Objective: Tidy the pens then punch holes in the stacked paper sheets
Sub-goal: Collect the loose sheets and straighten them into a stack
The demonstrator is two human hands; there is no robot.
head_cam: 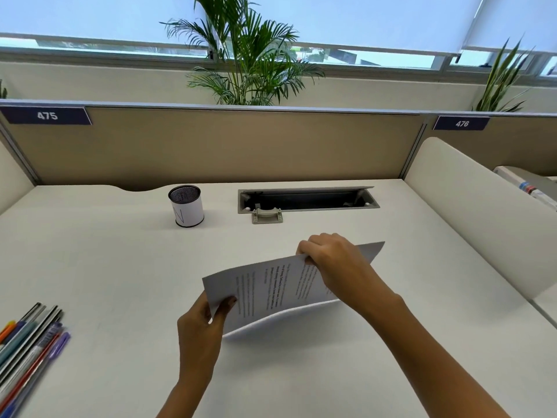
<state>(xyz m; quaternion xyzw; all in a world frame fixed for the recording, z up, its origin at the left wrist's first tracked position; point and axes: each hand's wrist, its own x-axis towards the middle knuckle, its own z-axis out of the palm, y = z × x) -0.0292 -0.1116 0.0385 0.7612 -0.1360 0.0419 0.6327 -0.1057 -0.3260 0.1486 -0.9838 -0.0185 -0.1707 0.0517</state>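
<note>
A stack of printed paper sheets (pixel 271 289) stands on its long edge on the white desk (pixel 120 267), bowed in the middle. My left hand (pixel 200 330) pinches its lower left corner. My right hand (pixel 334 260) grips the top edge from above. Several pens (pixel 30 348) of mixed colours lie side by side at the desk's near left edge. A mesh pen cup (pixel 186 205) with a white wrap stands empty toward the back, left of centre. No hole punch is in view.
An open cable tray (pixel 307 200) with a latch sits in the desk behind the paper. A beige partition (pixel 211 146) closes the back and a curved white divider (pixel 470 218) the right side. Plants stand behind the partition.
</note>
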